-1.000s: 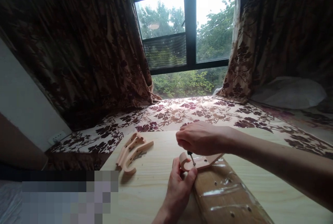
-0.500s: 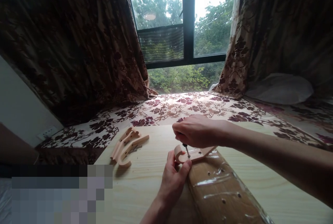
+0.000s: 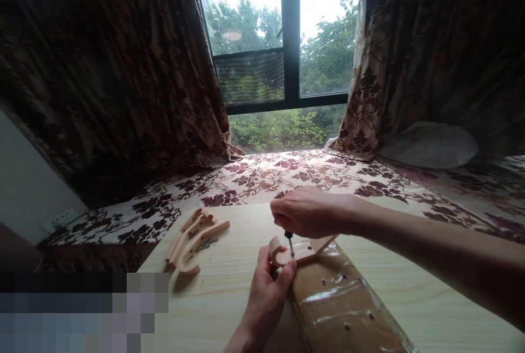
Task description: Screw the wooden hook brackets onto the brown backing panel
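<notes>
In the head view, the only one, the wooden hook [image 3: 305, 249] lies just right of and below the middle of the frame, across the far end of a brown slab [image 3: 336, 301] wrapped in clear tape and dotted with dark holes. The hook's long axis runs from its curled end, at the left, to its straight end, up and to the right, where it passes beneath the right hand [image 3: 301, 211]; the slab's own length slants from there toward the bottom right of the frame, so the two cross. The left hand [image 3: 268, 287] is clamped on the curled end, thumb along the near edge and fingers behind the curl. The right hand is closed around the grip of a screwdriver [image 3: 291, 245], most of which it hides; the thin shaft drops, slightly tilted, to the hook just beside the left thumb. The left hand is thus the nearer, touching the wood, while the right hovers above, linked to it by the tool; whether it also brushes the straight end I cannot tell. Left of centre, a cluster of loose hooks [image 3: 197, 241] lies on the pale worktop [image 3: 443, 287], with small dark pieces, perhaps screws [image 3: 210, 243], beside them.
</notes>
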`<action>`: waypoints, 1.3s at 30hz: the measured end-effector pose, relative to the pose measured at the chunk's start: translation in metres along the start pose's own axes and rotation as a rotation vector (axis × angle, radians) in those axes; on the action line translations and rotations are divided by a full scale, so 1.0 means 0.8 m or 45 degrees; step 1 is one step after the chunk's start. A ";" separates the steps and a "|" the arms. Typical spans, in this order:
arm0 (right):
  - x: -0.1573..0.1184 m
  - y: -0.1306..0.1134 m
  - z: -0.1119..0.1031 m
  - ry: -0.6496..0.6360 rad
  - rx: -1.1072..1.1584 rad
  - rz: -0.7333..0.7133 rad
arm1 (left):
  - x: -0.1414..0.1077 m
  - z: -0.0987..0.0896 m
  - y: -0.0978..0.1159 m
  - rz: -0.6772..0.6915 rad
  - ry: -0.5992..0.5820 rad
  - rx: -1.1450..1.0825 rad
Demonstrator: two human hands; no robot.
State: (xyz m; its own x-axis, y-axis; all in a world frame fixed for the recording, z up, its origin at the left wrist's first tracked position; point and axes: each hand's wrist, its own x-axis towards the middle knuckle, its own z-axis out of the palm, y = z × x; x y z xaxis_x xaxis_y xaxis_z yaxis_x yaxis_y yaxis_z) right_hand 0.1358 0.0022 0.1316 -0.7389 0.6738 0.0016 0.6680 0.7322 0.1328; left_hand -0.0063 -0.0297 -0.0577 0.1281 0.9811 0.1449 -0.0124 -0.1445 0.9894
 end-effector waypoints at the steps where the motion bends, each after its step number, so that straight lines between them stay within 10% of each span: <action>1: 0.000 0.002 0.004 0.015 -0.006 0.023 | 0.000 0.000 0.000 -0.003 -0.004 0.002; 39: -0.003 -0.006 -0.006 -0.033 0.044 0.040 | -0.004 0.002 0.023 0.038 0.091 0.175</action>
State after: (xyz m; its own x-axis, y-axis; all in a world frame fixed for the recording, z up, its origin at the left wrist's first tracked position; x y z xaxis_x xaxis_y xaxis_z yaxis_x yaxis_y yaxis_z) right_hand 0.1345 -0.0034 0.1354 -0.7152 0.6986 -0.0202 0.6939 0.7132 0.0989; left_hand -0.0056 -0.0359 -0.0398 0.0589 0.9821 0.1788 0.1214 -0.1848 0.9752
